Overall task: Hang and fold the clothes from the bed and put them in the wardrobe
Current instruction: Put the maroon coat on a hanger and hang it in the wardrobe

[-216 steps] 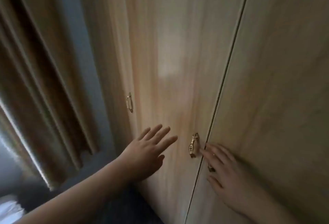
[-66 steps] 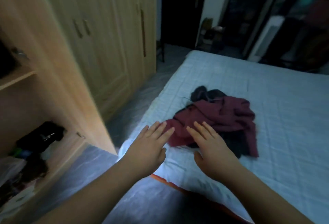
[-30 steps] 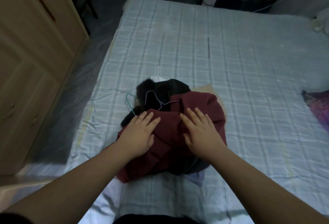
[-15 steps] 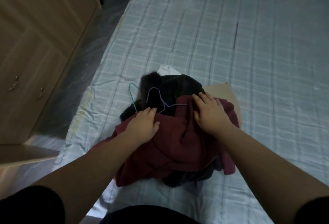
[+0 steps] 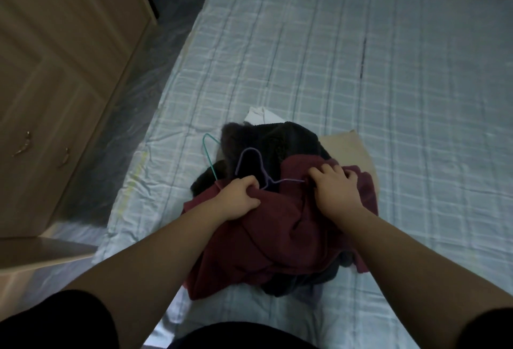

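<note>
Both hands, left (image 5: 241, 195) and right (image 5: 334, 185), clutching maroon garment (image 5: 277, 232) atop bed (image 5: 361, 71)

Clothes pile (image 5: 280, 226) on bed (image 5: 361, 57) near its foot, wardrobe (image 5: 55, 71) left, hangers (image 5: 249, 165) seemingly atop pile

Dim room, grey floor (image 5: 144, 76) beside wooden cabinet (image 5: 55, 71)
</note>
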Action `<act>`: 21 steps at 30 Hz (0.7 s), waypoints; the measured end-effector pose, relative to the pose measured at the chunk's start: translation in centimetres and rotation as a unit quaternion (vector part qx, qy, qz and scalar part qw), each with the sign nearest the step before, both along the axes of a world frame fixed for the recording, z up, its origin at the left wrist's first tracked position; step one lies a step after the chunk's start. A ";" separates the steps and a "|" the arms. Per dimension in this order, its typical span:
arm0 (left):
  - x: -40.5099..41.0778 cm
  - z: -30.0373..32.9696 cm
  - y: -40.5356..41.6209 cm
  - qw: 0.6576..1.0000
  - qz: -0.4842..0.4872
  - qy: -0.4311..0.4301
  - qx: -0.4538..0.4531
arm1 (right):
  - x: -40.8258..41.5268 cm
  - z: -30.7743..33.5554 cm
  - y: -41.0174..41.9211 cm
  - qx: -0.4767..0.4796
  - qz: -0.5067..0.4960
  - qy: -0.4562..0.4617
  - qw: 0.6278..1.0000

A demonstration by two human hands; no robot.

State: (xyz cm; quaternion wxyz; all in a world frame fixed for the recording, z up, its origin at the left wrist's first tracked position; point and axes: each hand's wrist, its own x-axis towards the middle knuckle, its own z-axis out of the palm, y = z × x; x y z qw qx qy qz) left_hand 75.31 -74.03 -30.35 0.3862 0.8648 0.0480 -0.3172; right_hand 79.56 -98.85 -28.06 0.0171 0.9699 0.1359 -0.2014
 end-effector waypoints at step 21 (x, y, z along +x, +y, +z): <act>-3.9 17.9 4.9 0.944 -0.001 -0.330 0.004 | -8.0 21.5 0.8 0.151 -0.110 -0.332 0.925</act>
